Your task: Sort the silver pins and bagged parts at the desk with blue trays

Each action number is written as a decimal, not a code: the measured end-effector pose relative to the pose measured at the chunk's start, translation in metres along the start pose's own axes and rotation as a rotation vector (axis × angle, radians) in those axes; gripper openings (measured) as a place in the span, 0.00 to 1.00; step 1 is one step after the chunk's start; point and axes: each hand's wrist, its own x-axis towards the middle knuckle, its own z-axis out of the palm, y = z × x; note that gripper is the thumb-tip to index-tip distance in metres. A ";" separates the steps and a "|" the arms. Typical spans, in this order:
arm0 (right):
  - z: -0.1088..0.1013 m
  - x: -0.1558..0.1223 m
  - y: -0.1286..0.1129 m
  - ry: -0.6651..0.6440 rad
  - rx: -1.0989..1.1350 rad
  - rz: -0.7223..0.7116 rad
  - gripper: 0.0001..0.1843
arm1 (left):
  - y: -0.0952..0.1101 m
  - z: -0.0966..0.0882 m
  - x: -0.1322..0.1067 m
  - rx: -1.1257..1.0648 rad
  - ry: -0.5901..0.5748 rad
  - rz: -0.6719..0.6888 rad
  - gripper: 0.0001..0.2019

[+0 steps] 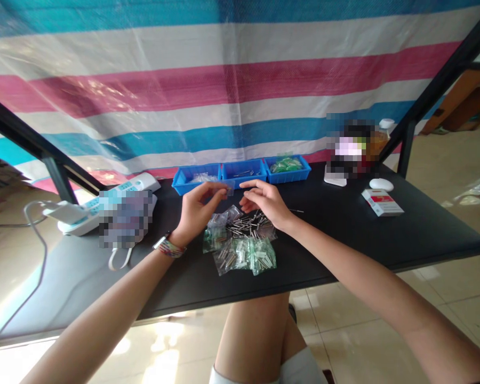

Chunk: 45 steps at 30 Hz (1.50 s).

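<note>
My left hand is closed in a pinch on a small clear plastic bag, held just in front of the blue bins. To its right, my right hand has its index finger stretched toward the bag and the other fingers partly curled; nothing shows in it. Beneath both hands lies a loose pile of thin metal pins that look like blind rivets. Nearer the table edge are several filled clear bags, some greenish, with metal pieces inside.
Behind my hands stand three joined blue bins: the left bin holds clear bags, the middle bin a few pins, the right bin green bags. A power strip with cables lies left; a cigarette box and white mouse lie right.
</note>
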 end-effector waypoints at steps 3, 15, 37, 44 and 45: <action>-0.002 -0.001 0.001 0.028 -0.389 -0.244 0.07 | -0.014 -0.005 0.009 -0.112 0.157 -0.126 0.16; 0.002 -0.009 0.009 -0.347 -1.019 -0.507 0.15 | -0.055 -0.029 0.026 -0.404 0.339 -0.410 0.35; 0.000 -0.009 0.008 -0.290 -1.103 -0.509 0.11 | -0.043 -0.020 0.018 -0.242 0.202 -0.357 0.20; -0.001 -0.011 0.006 -0.302 -1.117 -0.505 0.12 | -0.044 -0.021 0.018 -0.221 0.200 -0.364 0.19; -0.001 -0.010 0.006 -0.301 -1.120 -0.511 0.11 | -0.044 -0.021 0.018 -0.220 0.203 -0.367 0.19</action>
